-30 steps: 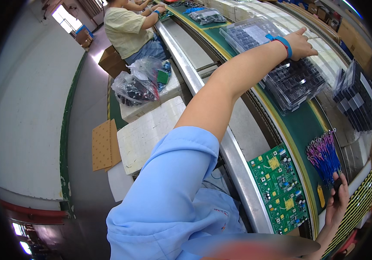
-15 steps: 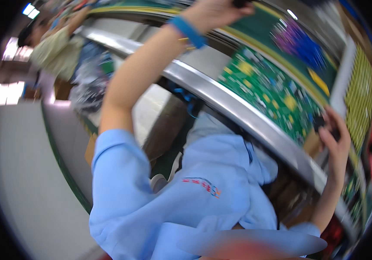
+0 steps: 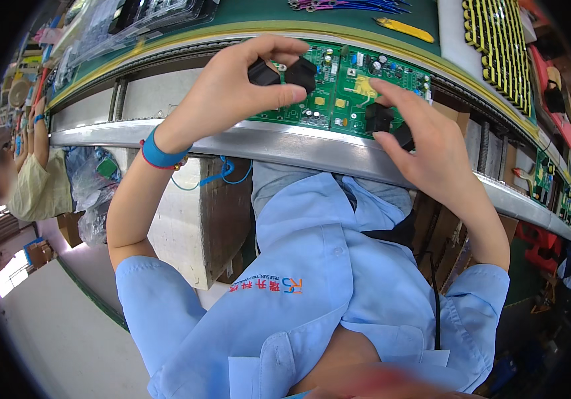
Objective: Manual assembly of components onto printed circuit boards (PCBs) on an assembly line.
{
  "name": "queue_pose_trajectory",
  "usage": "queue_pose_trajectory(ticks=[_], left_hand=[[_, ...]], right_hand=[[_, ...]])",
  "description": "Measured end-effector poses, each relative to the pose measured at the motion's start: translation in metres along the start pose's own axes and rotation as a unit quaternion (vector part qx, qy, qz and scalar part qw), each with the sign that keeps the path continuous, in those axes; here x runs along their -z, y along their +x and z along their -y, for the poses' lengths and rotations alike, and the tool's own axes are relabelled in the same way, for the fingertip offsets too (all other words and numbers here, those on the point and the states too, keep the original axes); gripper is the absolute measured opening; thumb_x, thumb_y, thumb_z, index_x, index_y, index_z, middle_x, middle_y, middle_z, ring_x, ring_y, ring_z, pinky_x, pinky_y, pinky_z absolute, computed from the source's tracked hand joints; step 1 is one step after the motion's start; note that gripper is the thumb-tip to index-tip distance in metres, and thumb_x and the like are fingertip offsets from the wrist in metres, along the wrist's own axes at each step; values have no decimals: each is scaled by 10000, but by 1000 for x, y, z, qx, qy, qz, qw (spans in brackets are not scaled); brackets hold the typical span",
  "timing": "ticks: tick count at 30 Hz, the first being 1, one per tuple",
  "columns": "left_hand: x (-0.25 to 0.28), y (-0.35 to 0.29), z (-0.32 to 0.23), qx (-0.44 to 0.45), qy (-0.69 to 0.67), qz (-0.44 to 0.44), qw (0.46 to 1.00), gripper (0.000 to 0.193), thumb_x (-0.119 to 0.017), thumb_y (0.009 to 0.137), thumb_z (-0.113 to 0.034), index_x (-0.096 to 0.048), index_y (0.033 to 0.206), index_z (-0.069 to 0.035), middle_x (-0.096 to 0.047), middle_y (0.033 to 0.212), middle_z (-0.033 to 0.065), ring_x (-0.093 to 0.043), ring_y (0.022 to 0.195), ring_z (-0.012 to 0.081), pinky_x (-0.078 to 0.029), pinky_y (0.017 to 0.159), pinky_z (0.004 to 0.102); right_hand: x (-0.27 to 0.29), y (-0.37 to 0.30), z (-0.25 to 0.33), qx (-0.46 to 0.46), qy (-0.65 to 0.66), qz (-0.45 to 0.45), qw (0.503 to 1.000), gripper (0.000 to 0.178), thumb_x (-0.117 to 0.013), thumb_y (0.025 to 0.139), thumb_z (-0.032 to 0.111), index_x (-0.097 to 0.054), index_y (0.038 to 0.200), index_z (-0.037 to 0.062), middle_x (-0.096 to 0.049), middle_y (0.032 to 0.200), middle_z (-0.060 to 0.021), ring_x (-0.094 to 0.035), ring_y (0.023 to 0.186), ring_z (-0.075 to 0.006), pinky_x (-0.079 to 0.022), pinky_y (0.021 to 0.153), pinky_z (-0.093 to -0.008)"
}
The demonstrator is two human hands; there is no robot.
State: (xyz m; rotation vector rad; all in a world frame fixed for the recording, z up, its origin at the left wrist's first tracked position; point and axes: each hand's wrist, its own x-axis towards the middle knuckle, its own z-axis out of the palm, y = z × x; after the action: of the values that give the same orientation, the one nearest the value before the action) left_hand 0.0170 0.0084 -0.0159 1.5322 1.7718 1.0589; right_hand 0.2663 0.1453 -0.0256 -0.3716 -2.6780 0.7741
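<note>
Over the left part of a green circuit board (image 3: 335,86), my left hand (image 3: 232,86) with a blue wristband curls thumb and fingers around black blocky components. One black block (image 3: 300,74) shows at the fingertips, another deeper toward the palm. My right hand (image 3: 431,143) is at the board's near right, with a black block (image 3: 378,118) between thumb and fingers and a second dark piece (image 3: 403,135) by the palm. The board carries yellow patches, capacitors and small parts. I cannot tell whether the blocks touch it.
A metal rail (image 3: 298,135) runs along the near side of the line. Beyond the board lie a yellow cutter knife (image 3: 404,29), blue and purple wires (image 3: 348,5), and clear plastic trays (image 3: 132,33). Yellow-and-black strips (image 3: 496,53) lie at right. Another person (image 3: 39,179) is at far left.
The view has turned and steadied. My left hand has come from the far side down over the board. My right hand stays by the board's right part, still with black pieces.
</note>
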Motion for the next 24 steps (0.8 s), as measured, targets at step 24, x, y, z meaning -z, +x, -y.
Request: queue_pose_trajectory(ticks=[24], left_hand=[[-6, -7, -1, -146, 322, 97, 930, 449, -777, 690, -72, -616, 1108, -65, -623, 978, 94, -627, 890, 317, -521, 741, 396]], right_hand=[[-19, 12, -2, 48, -106, 23, 993, 584, -728, 778, 167, -538, 1330, 147, -613, 926, -20, -644, 786, -204, -501, 567, -328]])
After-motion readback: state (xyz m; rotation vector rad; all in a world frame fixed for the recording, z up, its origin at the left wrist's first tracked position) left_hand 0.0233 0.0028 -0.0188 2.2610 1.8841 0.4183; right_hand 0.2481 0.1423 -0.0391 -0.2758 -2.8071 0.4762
